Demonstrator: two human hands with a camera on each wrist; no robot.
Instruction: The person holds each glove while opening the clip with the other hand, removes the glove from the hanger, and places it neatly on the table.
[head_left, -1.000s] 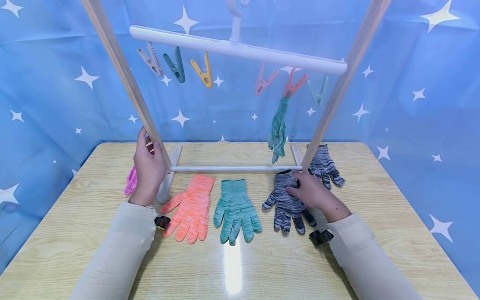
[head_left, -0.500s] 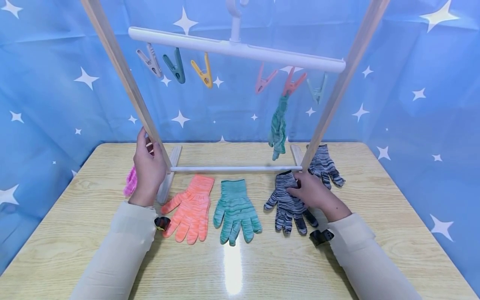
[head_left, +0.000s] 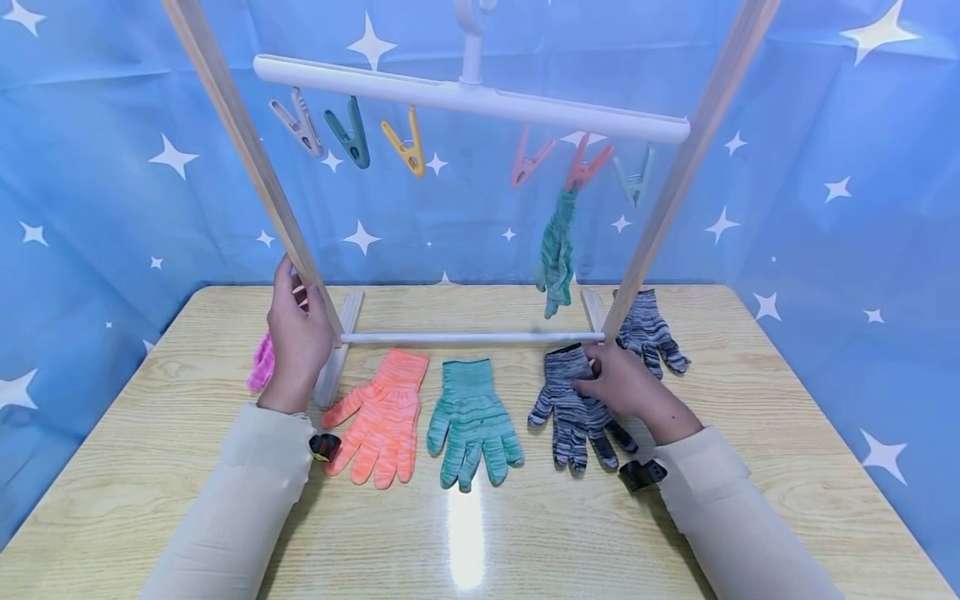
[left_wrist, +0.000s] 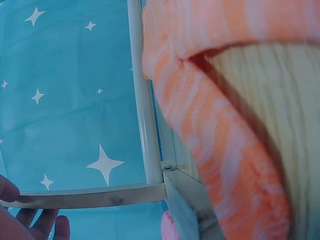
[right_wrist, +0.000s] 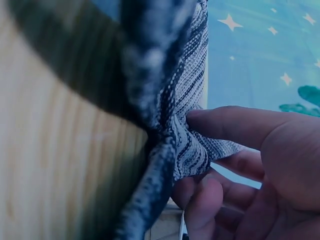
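My left hand (head_left: 300, 337) holds the left wooden post (head_left: 258, 162) of a stand low down; in the left wrist view the thumb lies on one side of the post and the fingers on the other. At the foot of the right post (head_left: 675, 183), my right hand (head_left: 626, 379) pinches the side of a grey-and-black knit glove (head_left: 573, 400). The right wrist view shows the knit fabric (right_wrist: 190, 145) bunched between thumb and fingers. A green glove (head_left: 476, 425) and an orange glove (head_left: 386, 417) lie flat to its left.
Above hangs a tilted white hanger (head_left: 480, 98) with several clothespins; a red clothespin (head_left: 585, 162) holds a green glove (head_left: 557, 254). Another grey glove (head_left: 648, 329) lies behind the right post, a pink fuzzy item (head_left: 262, 364) behind my left wrist. A white crossbar (head_left: 472, 337) joins the posts.
The grey-and-black glove under my right hand has shifted slightly to the right and down. The hanger has swayed a little to the left. My left hand has not moved.
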